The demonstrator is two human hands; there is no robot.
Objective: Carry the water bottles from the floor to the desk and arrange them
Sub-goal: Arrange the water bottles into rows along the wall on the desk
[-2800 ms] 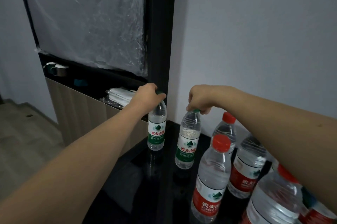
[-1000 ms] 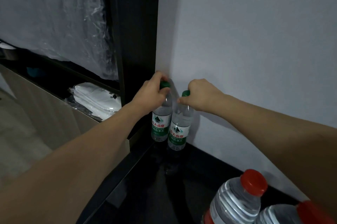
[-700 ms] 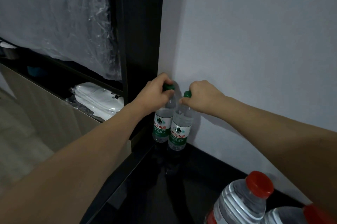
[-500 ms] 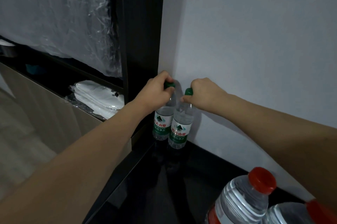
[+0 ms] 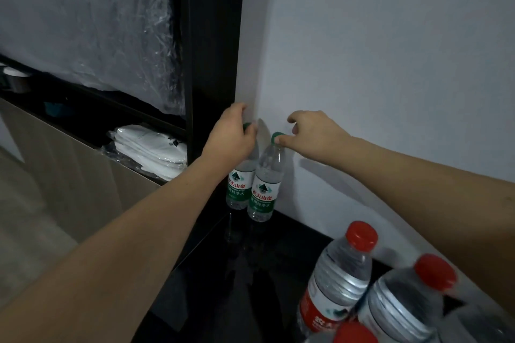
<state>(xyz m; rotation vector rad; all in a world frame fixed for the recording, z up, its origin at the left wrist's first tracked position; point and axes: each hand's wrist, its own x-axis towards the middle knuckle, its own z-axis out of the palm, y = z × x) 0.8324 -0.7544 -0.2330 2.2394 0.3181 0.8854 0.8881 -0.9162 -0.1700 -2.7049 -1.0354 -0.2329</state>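
Two small green-capped water bottles stand upright side by side in the far corner of the glossy black desk (image 5: 245, 281), against the white wall. My left hand (image 5: 232, 137) curls round the neck and cap of the left green-capped bottle (image 5: 238, 188). My right hand (image 5: 313, 133) is beside the right green-capped bottle (image 5: 263, 192). Only its thumb tip touches the green cap, and its index finger is lifted off. Larger red-capped bottles (image 5: 335, 284) stand close together at the desk's near right.
A tall black frame post (image 5: 214, 36) rises just left of the two bottles. Behind it is plastic-covered sheeting (image 5: 92, 22), and a shelf holds folded white items in plastic (image 5: 150, 147). A beige cabinet front and the floor lie to the left.
The two green-capped bottles have moved from mid-desk to the far corner by the wall. In the last half second my right fingers lifted off the cap.
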